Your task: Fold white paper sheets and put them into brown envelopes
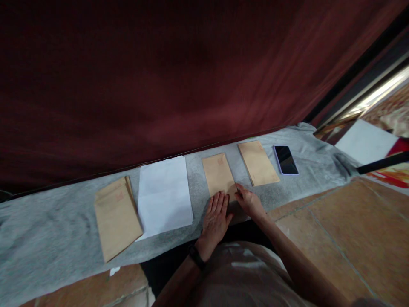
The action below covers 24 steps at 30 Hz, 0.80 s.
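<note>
A brown paper envelope (220, 170) with a faint reddish mark near its top lies flat in front of me. My left hand (216, 218) rests on its lower left part, palm down with the fingers stretched out, and a dark band circles that wrist. At the envelope's right edge, my right hand (250, 201) is closed in a pinch around a thin dark pen (238, 189), mostly hidden by the fingers. Right of this envelope lies a stack of similar envelopes (258, 163).
White paper sheets (164, 196) and another pile of brown envelopes (116, 219) lie to the left. A phone in a purple case (286, 160) is at the right. Everything sits on a grey cloth (57, 230), with a dark red curtain (191, 85) behind and tiled floor (345, 230) below.
</note>
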Motion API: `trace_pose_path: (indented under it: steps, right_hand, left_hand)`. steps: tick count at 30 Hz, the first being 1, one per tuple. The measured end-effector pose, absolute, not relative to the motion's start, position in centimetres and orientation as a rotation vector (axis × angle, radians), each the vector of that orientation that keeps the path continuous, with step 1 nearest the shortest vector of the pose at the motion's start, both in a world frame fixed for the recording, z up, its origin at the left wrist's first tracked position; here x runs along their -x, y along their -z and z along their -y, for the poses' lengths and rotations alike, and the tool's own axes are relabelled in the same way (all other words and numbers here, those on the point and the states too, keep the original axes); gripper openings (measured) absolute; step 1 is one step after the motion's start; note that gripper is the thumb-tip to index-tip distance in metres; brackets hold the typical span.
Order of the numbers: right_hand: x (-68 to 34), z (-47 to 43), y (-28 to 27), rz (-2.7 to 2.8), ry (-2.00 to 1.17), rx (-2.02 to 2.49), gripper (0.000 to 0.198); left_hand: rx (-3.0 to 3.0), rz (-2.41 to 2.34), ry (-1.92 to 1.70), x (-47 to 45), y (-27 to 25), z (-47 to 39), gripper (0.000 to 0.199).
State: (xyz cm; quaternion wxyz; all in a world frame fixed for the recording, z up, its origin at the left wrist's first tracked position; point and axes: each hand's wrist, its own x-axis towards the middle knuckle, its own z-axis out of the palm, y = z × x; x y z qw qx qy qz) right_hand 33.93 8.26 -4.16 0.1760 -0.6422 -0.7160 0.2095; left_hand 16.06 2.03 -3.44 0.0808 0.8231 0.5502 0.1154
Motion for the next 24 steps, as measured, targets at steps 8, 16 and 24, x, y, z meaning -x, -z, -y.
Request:
trace_pose_path:
  steps: [8, 16, 24]
  right_hand:
    - [-32.3, -4.4, 2.7, 2.371, -0.277, 1.440, 0.045]
    - [-33.4, -2.5, 4.6, 2.467, -0.213, 1.347, 0.058]
    - [-33.1, -2.5, 4.5, 2.482, -0.158, 1.415, 0.055]
  left_hand:
    - [-2.625, -1.683, -0.206, -16.5, 4.4, -1.4, 0.071]
    - [-2.536, -1.740, -0.325, -14.9, 4.8, -2.0, 0.064]
    - [-2.508, -1.611, -0.290, -16.6, 4.1, -11.0, 0.056]
